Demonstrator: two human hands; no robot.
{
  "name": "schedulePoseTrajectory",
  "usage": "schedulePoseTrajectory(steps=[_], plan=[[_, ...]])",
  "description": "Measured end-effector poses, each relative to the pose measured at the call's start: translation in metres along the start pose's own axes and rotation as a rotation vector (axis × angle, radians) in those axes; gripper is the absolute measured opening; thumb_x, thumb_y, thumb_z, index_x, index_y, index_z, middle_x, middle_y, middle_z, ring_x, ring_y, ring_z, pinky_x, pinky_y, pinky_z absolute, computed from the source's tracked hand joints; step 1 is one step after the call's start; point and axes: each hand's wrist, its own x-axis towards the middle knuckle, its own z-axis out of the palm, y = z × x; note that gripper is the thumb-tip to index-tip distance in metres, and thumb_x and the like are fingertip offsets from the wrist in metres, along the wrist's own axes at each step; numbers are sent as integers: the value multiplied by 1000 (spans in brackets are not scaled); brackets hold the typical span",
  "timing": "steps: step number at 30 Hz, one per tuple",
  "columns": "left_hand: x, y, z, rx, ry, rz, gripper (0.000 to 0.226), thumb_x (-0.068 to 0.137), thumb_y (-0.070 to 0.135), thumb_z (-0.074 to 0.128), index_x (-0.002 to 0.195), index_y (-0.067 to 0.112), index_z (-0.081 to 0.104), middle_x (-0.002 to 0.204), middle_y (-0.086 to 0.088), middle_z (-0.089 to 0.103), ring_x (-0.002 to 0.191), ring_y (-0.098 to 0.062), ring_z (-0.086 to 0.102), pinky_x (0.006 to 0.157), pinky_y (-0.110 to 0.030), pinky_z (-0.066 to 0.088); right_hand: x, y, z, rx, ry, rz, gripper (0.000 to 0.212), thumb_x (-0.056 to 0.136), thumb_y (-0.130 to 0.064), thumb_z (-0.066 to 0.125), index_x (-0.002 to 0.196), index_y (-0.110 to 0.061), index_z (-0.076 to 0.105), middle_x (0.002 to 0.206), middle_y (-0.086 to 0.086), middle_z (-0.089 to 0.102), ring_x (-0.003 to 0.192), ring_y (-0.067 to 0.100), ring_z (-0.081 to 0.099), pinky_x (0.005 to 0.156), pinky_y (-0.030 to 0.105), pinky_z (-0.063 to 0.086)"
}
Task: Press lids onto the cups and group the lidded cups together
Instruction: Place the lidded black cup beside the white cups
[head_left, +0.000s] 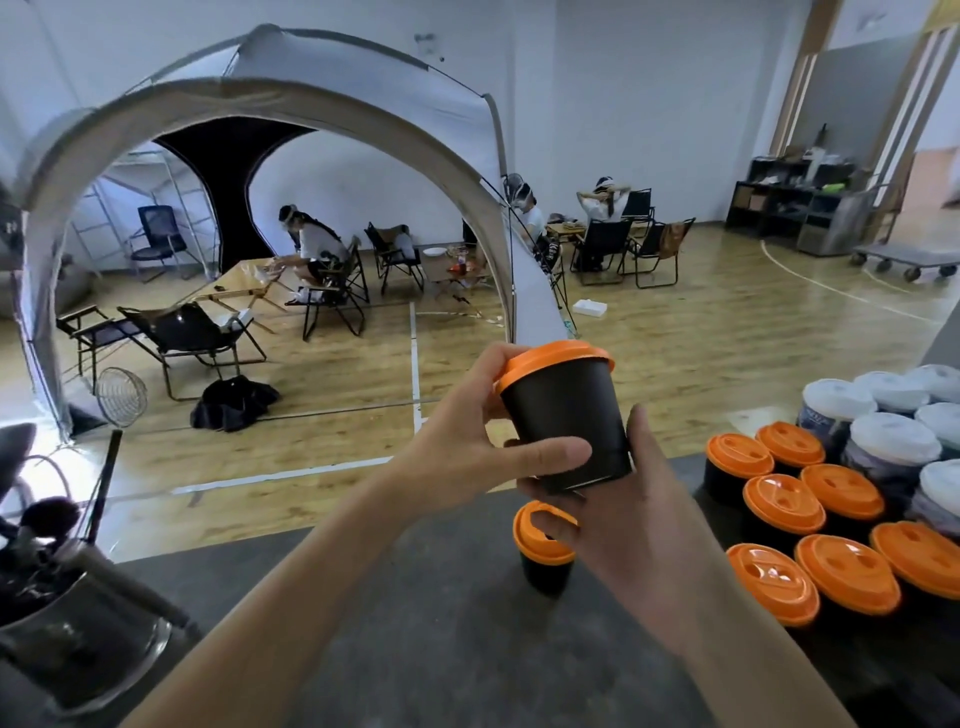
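Note:
I hold a black cup (566, 415) with an orange lid (553, 361) up in the air above the dark counter (415, 623). My left hand (467, 441) grips the cup from the left, fingers at the lid rim and thumb across its lower wall. My right hand (618, 514) cradles the cup's base from below, thumb up along its right side. Below it a second black cup with an orange lid (543, 545) stands alone on the counter, partly hidden by my right hand. Several orange-lidded black cups (810, 530) are grouped at the right.
Several white-lidded cups (893, 415) stand behind the orange group at the far right. A metal pot with utensils (67, 613) sits at the counter's left end. Beyond the counter edge lie a wooden floor, a tent, folding chairs and seated people.

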Motion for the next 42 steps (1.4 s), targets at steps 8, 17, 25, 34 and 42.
schedulePoseTrajectory(steps=[8,17,25,34,42], plan=[[1,9,0,-20,-17,-12,67,75,54,82,132,40,49,118,3,69,111,-23,71,94,-53,59,-2,-3,8,29,37,-20,59,92,-59,43,102,-15,80,93,16,73,79,25,65,74,37,48],[6,12,-3,-73,-10,-19,52,84,57,74,122,27,53,107,-2,66,104,-25,69,94,-64,54,-5,-6,9,-23,-1,-50,66,87,-62,45,119,-10,70,96,16,70,73,21,64,68,33,52],[8,14,-5,-9,-14,-2,53,79,54,76,123,35,53,106,6,66,102,-20,68,80,-40,61,-6,-5,9,-89,-34,-30,76,86,-70,35,122,-13,70,103,17,72,82,24,65,67,36,57],[7,15,-7,-17,-58,14,58,83,43,75,133,28,51,98,10,65,89,-11,67,65,-27,55,-5,-8,12,-9,-74,-4,74,96,-65,29,109,-11,78,97,17,71,74,22,56,66,32,52],[6,21,-7,-33,-41,31,52,90,34,74,136,26,51,111,-4,64,99,-16,70,71,-39,61,-7,-7,13,-69,-78,-69,69,87,-61,44,124,-7,66,95,16,71,71,21,61,67,34,54]])
